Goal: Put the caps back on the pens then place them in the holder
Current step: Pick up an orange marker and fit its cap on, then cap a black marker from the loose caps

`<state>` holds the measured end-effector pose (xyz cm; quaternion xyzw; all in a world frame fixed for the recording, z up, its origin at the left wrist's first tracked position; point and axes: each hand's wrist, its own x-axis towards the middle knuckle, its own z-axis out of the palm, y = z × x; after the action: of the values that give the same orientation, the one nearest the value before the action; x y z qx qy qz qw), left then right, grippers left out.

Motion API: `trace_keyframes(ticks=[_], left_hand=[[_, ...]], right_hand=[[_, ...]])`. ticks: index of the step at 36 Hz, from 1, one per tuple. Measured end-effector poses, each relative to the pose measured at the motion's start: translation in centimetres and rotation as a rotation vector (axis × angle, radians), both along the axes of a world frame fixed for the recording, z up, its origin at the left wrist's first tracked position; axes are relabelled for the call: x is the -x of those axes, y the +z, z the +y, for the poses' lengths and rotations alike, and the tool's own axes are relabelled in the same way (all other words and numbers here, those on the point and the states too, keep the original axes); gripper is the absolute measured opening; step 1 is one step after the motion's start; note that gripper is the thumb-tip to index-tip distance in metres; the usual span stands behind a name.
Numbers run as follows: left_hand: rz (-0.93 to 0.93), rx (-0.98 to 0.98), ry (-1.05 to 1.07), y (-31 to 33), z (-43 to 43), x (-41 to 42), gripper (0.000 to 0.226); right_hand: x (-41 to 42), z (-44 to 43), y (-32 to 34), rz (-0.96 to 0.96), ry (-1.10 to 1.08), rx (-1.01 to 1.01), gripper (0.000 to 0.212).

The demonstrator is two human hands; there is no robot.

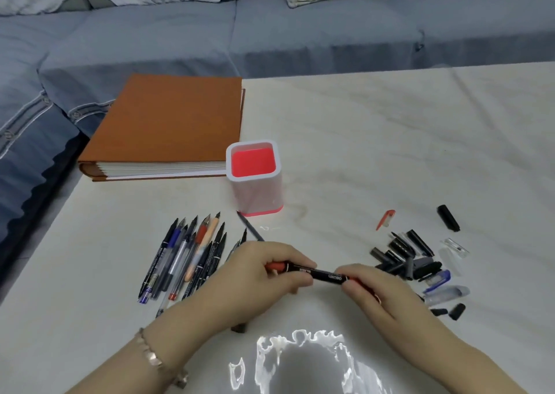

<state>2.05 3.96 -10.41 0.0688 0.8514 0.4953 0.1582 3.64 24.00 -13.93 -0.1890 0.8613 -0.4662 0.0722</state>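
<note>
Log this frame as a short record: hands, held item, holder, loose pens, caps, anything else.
left hand: grips the marker's left, red end
right hand: grips the marker's right end
marker: black barrel, held crosswise between both hands
holder: white with pink base, upright on the table, no pens visible inside
loose pens: uncapped, lying in a row left of the hands
caps: piled right of the hands; a red cap lies apart
other: orange book behind the holder
</note>
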Motion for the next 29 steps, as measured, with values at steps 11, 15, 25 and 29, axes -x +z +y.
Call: trace_keyframes(ticks=[11,15,25,29], left_hand=[[0.188,0.774,0.211,-4.0,0.6,2.7,0.025],[0.175,0.862,0.186,-4.8,1.2,3.7,0.022],[0.083,0.706,0.279,-5.1,1.3,3.7,0.019],[0.068,0.633,0.333,-5.0,1.3,3.4,0.018]], right_hand=[[4.2,5.2,-1.5,0.208,-0.463,-0.341,0.017],[6.6,6.0,-1.8,0.259,-0.597,-0.424,0.018],[10.9,-0.1,-3.6,0.144,-0.399,-0.583,0.028],[9.6,0.3,-3.5,0.165,-0.415,-0.564,0.028]])
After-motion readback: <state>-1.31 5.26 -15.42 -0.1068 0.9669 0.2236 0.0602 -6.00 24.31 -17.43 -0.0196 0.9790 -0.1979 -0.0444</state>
